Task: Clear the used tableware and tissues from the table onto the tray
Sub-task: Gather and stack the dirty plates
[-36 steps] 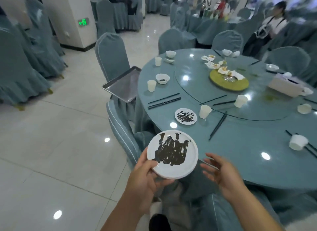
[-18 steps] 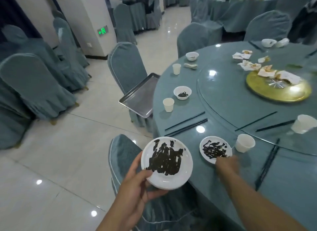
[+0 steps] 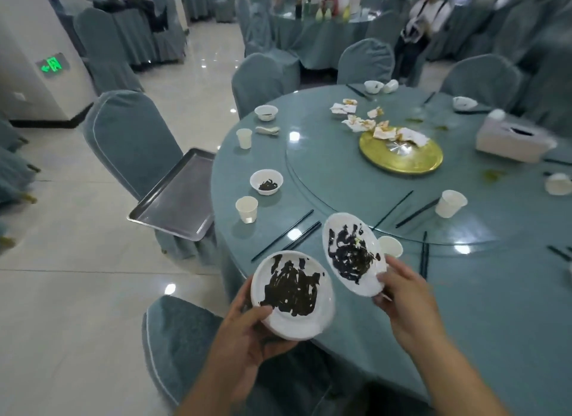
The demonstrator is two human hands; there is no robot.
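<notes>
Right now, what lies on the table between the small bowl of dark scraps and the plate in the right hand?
Only dark chopsticks lie there, slantwise, as the head view shows.

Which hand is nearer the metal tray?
Left. The left hand, holding a smeared plate, is below-right of the tray; the right hand, holding a second plate, is farther right.

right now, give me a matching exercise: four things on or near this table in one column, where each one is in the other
Things:
1 metal tray
2 gold platter
3 tilted dirty plate
4 nearer dirty plate

Places:
a in the right hand
b on the glass turntable
c in the left hand
d on the chair beside the table

Pairs: 1-d, 2-b, 3-a, 4-c
</notes>
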